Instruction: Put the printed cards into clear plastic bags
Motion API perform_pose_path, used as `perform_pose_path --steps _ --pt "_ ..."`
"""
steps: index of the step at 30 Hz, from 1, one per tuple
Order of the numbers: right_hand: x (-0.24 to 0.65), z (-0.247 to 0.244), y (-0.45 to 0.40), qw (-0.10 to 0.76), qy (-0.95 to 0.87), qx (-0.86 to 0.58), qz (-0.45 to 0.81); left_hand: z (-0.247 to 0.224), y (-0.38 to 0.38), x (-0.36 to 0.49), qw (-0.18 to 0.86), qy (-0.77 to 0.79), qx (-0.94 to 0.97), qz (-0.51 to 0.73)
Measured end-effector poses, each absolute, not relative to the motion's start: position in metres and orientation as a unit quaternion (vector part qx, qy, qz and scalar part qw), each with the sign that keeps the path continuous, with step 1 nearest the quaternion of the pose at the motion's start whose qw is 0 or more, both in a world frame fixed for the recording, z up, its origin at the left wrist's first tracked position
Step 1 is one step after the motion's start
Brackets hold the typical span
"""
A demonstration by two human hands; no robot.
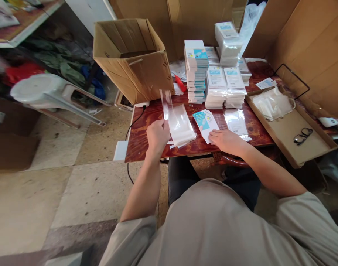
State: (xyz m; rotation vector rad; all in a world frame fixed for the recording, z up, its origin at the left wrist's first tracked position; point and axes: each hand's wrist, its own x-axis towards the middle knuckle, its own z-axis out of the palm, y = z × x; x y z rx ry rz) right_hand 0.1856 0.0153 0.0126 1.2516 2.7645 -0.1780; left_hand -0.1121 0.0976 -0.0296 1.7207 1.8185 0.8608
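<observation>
My left hand (pixel 158 136) pinches the edge of a clear plastic sleeve (pixel 166 103), which stands up from the left side of a pile of clear sleeves (pixel 181 125). To the right of that pile, my right hand (pixel 222 140) rests its fingers on the lower corner of a small fanned stack of white and blue cards (pixel 205 125); whether it grips one is hard to tell. Right of the cards lies a sleeved card pile (pixel 236 123). Behind stand a tall stack of cards (pixel 195 70) and several stacks of sleeved cards (pixel 215 83).
An open cardboard box (pixel 150 74) stands at the table's back left. On the right, a shallow cardboard tray (pixel 310 151) holds plastic sleeves (pixel 272 103) and eyeglasses (pixel 303 136). A white stool (pixel 41 88) is on the floor at left. A black cable hangs by the table's left edge.
</observation>
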Motion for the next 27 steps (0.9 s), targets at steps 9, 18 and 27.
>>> perform_pose_path --steps 9,18,27 --pt "0.195 0.007 0.000 -0.052 0.872 0.483 -0.050 -0.052 0.101 -0.078 0.513 0.532 0.365 0.566" --pt "0.206 0.012 -0.008 -0.317 0.726 0.607 -0.066 -0.050 0.093 -0.061 0.624 0.478 0.257 0.562" --pt "0.165 0.010 -0.032 -0.435 0.360 0.611 -0.555 -0.045 0.068 -0.043 0.642 0.421 0.252 0.589"
